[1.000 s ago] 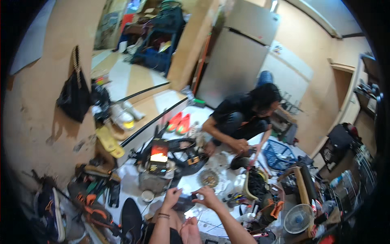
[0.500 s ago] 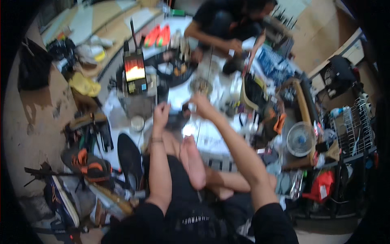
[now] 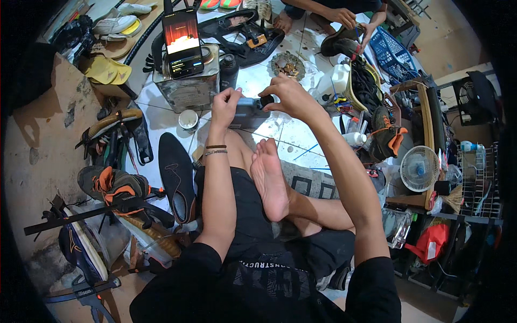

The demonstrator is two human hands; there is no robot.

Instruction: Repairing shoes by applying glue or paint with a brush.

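My left hand (image 3: 225,110) is closed in a pinch, its fingertips near the left end of a grey box-like thing (image 3: 249,107). Whatever is between those fingers is too small to make out. Over the right end of the box, my right hand (image 3: 293,98) curls its thumb and forefinger about a small dark round piece (image 3: 266,100). Whether that piece is fixed to the box cannot be told. Both hands are above the white tiles, just beyond my bare foot (image 3: 271,180).
A lit phone (image 3: 183,43) leans on a worn metal can (image 3: 188,89). A white cup (image 3: 188,119) and a dark shoe (image 3: 176,177) lie leftward. Rightward are an orange-trimmed shoe (image 3: 383,134) and a white basket (image 3: 419,169). Far off, another person's hands (image 3: 353,24) hold a shoe (image 3: 339,43).
The view has tilted, so the scene sits higher in the picture, and it is sharper now. Both hands keep much the same place by the grey box.
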